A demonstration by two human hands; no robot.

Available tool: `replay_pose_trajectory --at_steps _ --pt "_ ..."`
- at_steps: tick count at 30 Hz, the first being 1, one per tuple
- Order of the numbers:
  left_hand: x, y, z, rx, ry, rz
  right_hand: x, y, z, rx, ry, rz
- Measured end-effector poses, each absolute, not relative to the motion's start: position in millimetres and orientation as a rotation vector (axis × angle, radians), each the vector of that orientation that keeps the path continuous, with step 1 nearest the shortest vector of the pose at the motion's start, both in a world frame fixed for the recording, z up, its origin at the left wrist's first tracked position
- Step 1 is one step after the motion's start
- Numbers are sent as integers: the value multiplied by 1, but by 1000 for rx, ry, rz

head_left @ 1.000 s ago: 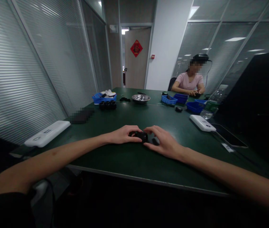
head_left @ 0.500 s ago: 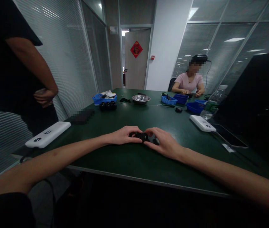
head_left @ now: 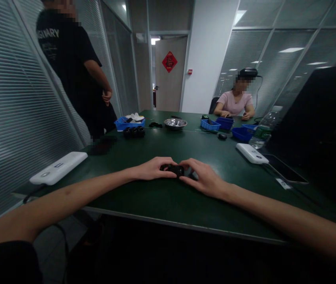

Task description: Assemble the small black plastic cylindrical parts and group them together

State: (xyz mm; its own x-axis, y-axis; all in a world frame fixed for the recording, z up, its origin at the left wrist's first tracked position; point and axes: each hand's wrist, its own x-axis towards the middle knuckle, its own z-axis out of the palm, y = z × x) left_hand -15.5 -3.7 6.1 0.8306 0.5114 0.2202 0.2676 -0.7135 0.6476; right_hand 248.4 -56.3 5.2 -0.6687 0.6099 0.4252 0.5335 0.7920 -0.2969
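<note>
Just in front of me on the dark green table, a small glossy black rounded object sits between my hands; its exact kind is unclear. My left hand is closed round its left side, thumb along the near face. From the right, the thumb and fingertips of my right hand curve in at the object's other end, in a loose pinch. A dark shape shows under the right palm, too dim to name.
Several black round items stand near a blue basket. A metal bowl, blue trays and a computer mouse lie further back. White power banks, a phone and a bottle flank me. Two other people are present.
The person in black on the left has moved away toward the back of the room. The seated person's hands shifted slightly. My hands stay almost in place on the black object.
</note>
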Motion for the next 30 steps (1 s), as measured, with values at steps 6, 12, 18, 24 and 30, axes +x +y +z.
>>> replay_pose_trajectory --at_steps 6,12,18,24,30 --pt "-16 -6 8 2382 588 501 248 -57 6 -769 -2474 160" --pt "-15 -5 7 2387 581 513 249 -56 5 -885 -2460 197" --pt "-15 -3 6 2420 582 510 247 -57 5 -783 -2476 168" --pt "-15 -4 7 2415 583 509 249 -56 3 -892 -2456 194" --pt "-15 -5 8 2415 606 504 247 -58 7 -771 -2478 151"
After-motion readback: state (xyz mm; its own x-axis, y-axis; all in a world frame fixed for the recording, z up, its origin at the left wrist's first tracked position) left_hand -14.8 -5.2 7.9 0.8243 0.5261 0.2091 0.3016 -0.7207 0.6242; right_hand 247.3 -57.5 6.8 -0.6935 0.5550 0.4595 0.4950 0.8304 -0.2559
